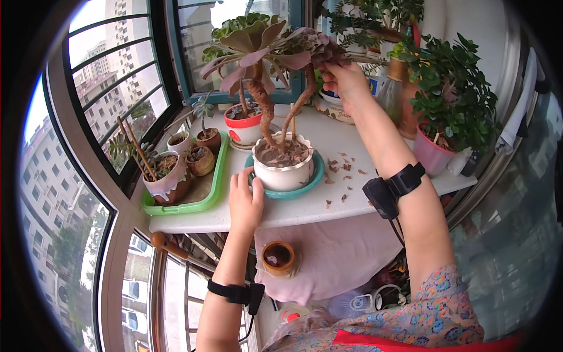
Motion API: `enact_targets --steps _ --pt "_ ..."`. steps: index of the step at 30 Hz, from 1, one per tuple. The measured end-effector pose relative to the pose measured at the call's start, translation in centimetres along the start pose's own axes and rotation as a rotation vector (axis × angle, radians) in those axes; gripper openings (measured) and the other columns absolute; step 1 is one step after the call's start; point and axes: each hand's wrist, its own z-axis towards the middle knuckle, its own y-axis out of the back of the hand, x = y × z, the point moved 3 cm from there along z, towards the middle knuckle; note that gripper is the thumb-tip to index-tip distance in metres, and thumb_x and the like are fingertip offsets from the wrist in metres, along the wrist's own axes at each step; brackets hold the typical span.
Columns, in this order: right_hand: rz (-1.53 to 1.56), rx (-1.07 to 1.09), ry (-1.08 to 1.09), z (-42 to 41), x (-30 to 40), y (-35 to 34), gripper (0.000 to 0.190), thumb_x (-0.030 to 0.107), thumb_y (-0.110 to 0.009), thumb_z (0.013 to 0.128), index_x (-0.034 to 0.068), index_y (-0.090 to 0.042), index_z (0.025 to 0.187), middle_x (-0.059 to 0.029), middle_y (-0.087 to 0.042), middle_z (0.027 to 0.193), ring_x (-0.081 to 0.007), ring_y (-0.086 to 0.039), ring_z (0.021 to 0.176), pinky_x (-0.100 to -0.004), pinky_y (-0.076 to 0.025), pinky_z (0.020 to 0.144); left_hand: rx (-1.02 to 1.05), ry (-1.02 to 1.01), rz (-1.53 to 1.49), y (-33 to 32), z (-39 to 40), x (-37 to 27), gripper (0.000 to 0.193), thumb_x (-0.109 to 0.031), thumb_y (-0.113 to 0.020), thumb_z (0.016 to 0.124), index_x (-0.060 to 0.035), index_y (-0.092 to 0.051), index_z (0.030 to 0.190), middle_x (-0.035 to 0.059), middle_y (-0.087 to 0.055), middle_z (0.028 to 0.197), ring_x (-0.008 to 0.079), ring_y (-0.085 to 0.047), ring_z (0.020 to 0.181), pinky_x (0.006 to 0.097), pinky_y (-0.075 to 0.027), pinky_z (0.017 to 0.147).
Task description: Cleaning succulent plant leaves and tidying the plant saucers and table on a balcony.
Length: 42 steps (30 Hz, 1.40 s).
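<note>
A tall succulent with thick bent stems and a green-purple leaf rosette (253,42) grows in a white scalloped pot (283,174). Beneath the pot lies a teal saucer (292,194). My left hand (245,198) is at the saucer's left edge, thumb over the rim and fingers along its side. My right hand (349,83) is raised to the darker purple rosette (314,46) on the right stem. Its fingers are curled, with the tips at the lower leaves; whether they pinch a leaf is hidden. Dry leaf bits (345,167) are scattered right of the saucer.
On the left, a green tray (211,200) holds several small potted succulents. A red-and-white pot (244,127) stands behind the white one. To the right is a leafy plant in a pink pot (433,152). Below the tabletop, a brown jar (278,259) stands on pink cloth (343,251).
</note>
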Motion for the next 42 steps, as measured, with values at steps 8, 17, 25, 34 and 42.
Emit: enact_targets --steps 8,17,25,34,42 --pt "0.474 0.374 -0.216 2.5 -1.6 1.9 0.011 0.016 -0.057 0.099 0.011 -0.063 0.107 0.0017 -0.064 0.091 -0.0079 -0.052 0.069 -0.0272 -0.046 0.06 -0.005 -0.017 0.003 -0.4 0.1 -0.4 0.033 -0.023 -0.047 0.101 -0.0027 -0.058 0.125 0.0204 -0.058 0.113 0.0383 -0.057 0.104 0.0432 -0.046 0.092" --pt "-0.121 0.114 -0.098 -0.6 0.2 0.0 0.014 0.018 -0.057 0.099 0.013 -0.062 0.111 0.0038 -0.06 0.082 -0.0074 -0.053 0.065 -0.0256 -0.046 0.06 -0.003 -0.026 0.026 -0.2 0.0 0.3 0.033 -0.023 -0.046 0.102 -0.003 -0.057 0.126 0.0198 -0.058 0.113 0.0375 -0.057 0.103 0.0427 -0.046 0.091" --pt "0.658 0.504 -0.334 2.3 -0.9 0.9 0.011 0.019 -0.048 0.102 0.013 -0.057 0.1 0.0018 -0.056 0.076 -0.0079 -0.045 0.054 -0.0304 -0.049 0.059 0.013 -0.017 0.034 -0.1 0.0 0.2 0.033 -0.023 -0.046 0.102 -0.0031 -0.056 0.127 0.02 -0.058 0.114 0.0371 -0.057 0.103 0.0423 -0.046 0.09" --pt "0.636 0.605 -0.288 2.7 -1.0 0.8 0.014 0.019 -0.045 0.101 0.015 -0.059 0.098 0.007 -0.055 0.074 -0.0026 -0.041 0.051 -0.0265 -0.045 0.058 0.023 -0.025 0.029 0.0 0.1 -0.3 0.034 -0.023 -0.045 0.103 -0.0014 -0.056 0.127 0.021 -0.057 0.116 0.0375 -0.056 0.107 0.0424 -0.045 0.094" --pt "0.458 0.448 -0.225 2.4 -1.0 -0.4 0.011 0.017 -0.051 0.098 0.013 -0.061 0.095 0.0045 -0.059 0.073 -0.0032 -0.044 0.051 -0.026 -0.046 0.053 -0.01 -0.037 0.013 0.1 0.0 -0.2 0.033 -0.022 -0.05 0.099 -0.0016 -0.058 0.124 0.0237 -0.058 0.115 0.042 -0.057 0.106 0.0464 -0.047 0.092"
